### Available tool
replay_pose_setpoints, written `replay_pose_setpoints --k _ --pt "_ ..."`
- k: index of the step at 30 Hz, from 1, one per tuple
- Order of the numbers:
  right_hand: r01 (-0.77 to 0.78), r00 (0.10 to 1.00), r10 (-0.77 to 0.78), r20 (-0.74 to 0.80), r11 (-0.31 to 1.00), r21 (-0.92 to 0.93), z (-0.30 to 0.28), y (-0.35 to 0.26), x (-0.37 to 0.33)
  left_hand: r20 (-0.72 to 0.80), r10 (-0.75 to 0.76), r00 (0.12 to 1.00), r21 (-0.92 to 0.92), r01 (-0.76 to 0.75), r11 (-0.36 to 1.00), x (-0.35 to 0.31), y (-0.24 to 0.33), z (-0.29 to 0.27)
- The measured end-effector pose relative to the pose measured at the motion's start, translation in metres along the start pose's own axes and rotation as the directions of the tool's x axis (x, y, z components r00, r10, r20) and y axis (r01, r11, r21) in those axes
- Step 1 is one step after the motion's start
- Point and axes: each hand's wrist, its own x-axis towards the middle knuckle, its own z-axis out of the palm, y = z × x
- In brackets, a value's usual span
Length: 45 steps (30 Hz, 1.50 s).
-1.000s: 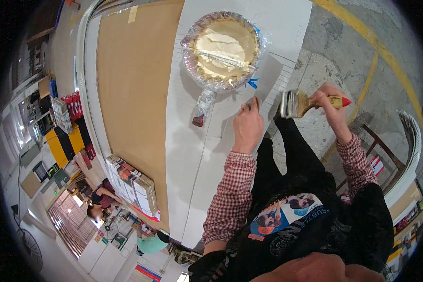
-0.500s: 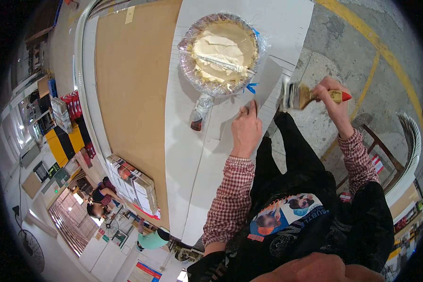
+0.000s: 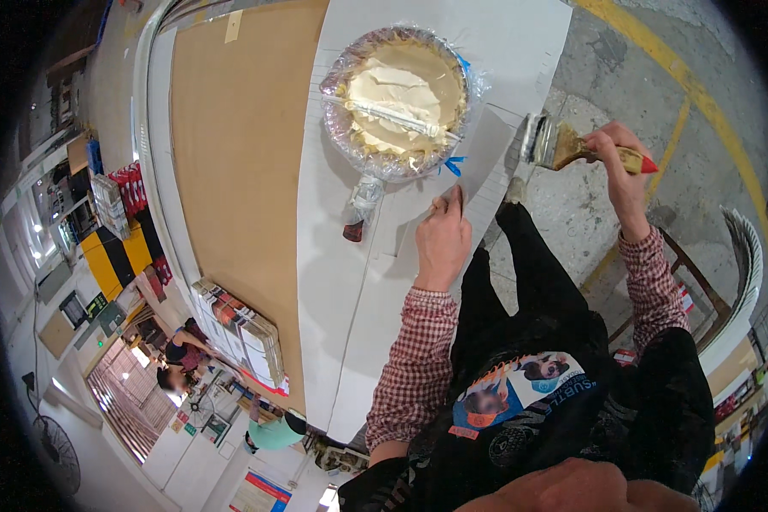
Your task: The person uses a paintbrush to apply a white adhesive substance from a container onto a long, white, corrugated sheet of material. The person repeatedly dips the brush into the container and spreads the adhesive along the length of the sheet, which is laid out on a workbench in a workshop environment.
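My right hand point(image 3: 620, 158) grips a wide flat paintbrush point(image 3: 570, 147) by its wooden, red-tipped handle. The pale, coated bristles point left, near the right edge of the white sheets point(image 3: 350, 299). My left hand point(image 3: 443, 239) rests on these sheets with its fingers curled and close together; whatever lies beneath them is hidden. Beyond it stands a round bowl point(image 3: 398, 85) wrapped in clear plastic film and partly filled with a thick cream-coloured paste. A film-wrapped bar point(image 3: 392, 117) spans its opening. A wrapped handle point(image 3: 363, 207) sticks out toward me, and a blue tie point(image 3: 454, 165) hangs at its side.
A brown board point(image 3: 239, 171) covers the table's left part, with a bundled stack of printed sheets point(image 3: 241, 333) at its near-left edge. On my right, a curved white stack point(image 3: 738, 282) stands beside a brown frame point(image 3: 700, 273). Two people are farther off at lower left.
The paintbrush in my right hand has moved slightly right and up, and its bristles have tilted upward. My left hand has shifted only slightly.
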Motion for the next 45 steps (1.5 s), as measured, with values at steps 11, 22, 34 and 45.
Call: replay_pose_setpoints --k 11,22,34,45 --pt "-0.049 0.991 0.048 0.125 0.999 0.001 -0.007 0.008 0.004 -0.045 0.006 0.999 0.015 -0.005 1.0 -0.002 -0.002 0.003" --pt "-0.027 0.999 0.023 0.032 0.993 0.116 -0.007 0.004 -0.011 -0.022 0.001 1.0 -0.023 -0.001 1.0 -0.002 -0.002 -0.001" --pt "0.032 0.999 -0.03 0.033 0.997 -0.072 0.024 -0.005 -0.058 -0.032 0.012 0.999 -0.017 -0.013 1.0 -0.001 0.0 0.001" --pt "0.102 0.993 -0.096 0.065 0.99 -0.095 0.038 -0.002 -0.083 -0.061 0.035 0.998 0.028 -0.033 0.999 -0.003 0.0 0.003"
